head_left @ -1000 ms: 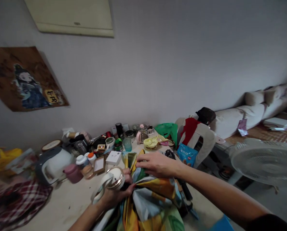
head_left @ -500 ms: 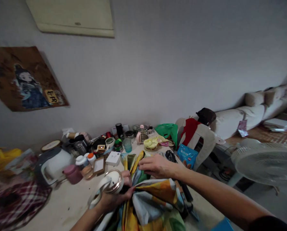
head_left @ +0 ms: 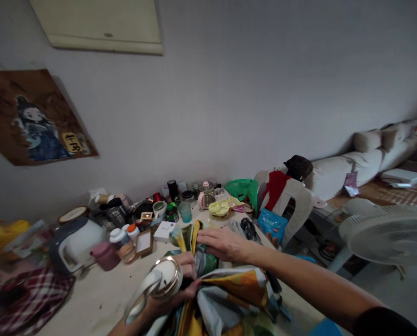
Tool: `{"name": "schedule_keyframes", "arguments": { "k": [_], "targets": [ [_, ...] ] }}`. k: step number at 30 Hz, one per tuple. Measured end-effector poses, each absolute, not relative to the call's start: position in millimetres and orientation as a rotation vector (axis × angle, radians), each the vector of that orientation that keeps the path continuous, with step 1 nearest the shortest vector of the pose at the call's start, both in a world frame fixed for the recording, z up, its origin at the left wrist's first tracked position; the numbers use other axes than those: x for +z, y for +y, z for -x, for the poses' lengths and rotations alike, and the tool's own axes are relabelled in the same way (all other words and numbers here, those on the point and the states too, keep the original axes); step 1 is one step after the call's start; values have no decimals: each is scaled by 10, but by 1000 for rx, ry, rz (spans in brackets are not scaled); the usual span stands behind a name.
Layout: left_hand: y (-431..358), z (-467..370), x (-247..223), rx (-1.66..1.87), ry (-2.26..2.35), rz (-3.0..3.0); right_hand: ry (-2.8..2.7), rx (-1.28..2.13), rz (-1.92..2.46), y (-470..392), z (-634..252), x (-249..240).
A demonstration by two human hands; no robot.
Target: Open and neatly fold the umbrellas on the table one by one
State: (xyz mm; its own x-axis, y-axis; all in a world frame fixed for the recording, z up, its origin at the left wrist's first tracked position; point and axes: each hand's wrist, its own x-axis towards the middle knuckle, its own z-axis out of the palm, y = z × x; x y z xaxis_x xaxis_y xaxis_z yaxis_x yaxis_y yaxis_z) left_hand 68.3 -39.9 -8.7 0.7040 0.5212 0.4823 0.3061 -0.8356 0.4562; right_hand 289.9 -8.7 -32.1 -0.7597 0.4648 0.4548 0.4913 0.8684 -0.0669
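My left hand (head_left: 183, 284) is closed round a folding umbrella, below its round white handle end (head_left: 166, 276) with a gold-coloured rim. A pale wrist strap (head_left: 140, 296) loops from that end over my wrist. The umbrella's canopy (head_left: 225, 303), printed yellow, orange and green with a silvery-grey side, bunches loosely toward me and to the right. My right hand (head_left: 222, 243) reaches across from the right, its fingers bent over a yellow and green fold on the far side. Its fingertips are partly hidden by cloth.
On the table stand an electric kettle (head_left: 85, 240), a pink cup (head_left: 105, 255), pill bottles (head_left: 119, 236), a small frame (head_left: 144, 242), a white box (head_left: 165, 231) and a blue glass (head_left: 185, 211). A blue packet (head_left: 272, 223) lies by a chair (head_left: 295, 205). A fan (head_left: 386, 235) is at right.
My right hand has shifted slightly left along the fold, drawing the cloth closer to my left hand. The umbrella handle has moved a little to the right and down.
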Motion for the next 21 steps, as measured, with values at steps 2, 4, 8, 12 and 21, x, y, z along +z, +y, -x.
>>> {"name": "schedule_keyframes", "arguments": {
  "k": [2,4,8,12,21],
  "targets": [
    [-399,-679,-114,916,643,-2563,-2506,-173,721,-60,-2892,-342],
    [-395,-671,-138,920,584,-2558,-2476,-229,733,-27,-2884,-341],
    [-380,-637,-162,903,519,-2577,-2414,-156,783,56,-2898,-362],
    [-367,-606,-174,891,562,-2569,-2431,-98,829,117,-2946,-433],
    [-357,-595,-219,881,556,-2585,-2508,-225,845,211,-2965,-456]
  ]
}}
